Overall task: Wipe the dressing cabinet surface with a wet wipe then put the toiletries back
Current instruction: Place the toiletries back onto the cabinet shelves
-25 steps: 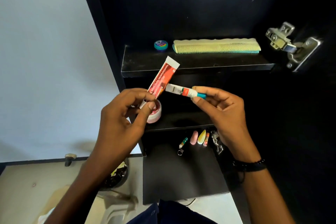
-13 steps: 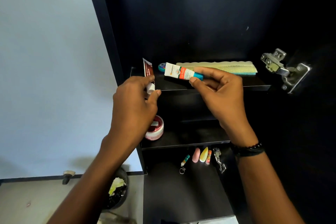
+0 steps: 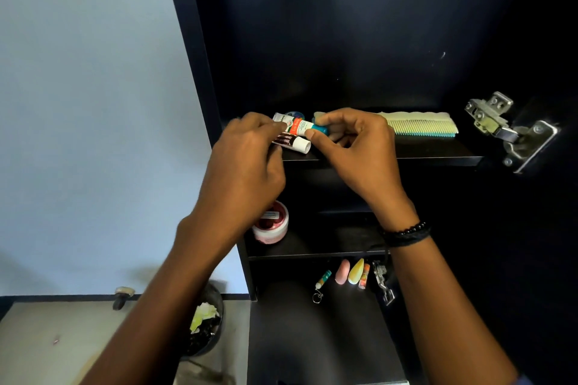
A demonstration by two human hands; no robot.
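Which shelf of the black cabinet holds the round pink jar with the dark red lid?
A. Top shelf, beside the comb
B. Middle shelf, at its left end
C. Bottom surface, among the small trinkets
B: the round pink jar with the dark red lid sits at the middle shelf's left end, below the left hand.

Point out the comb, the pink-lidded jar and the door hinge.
comb [image 3: 420,125]: head view, on its teeth, right of the hands.
pink-lidded jar [image 3: 275,225]: head view, on its lid, middle shelf.
door hinge [image 3: 500,130]: head view, on its metal arm.

comb [image 3: 419,126] along top shelf [image 3: 438,155] rear, bare shelf front, hinge [image 3: 503,131] crowding right side
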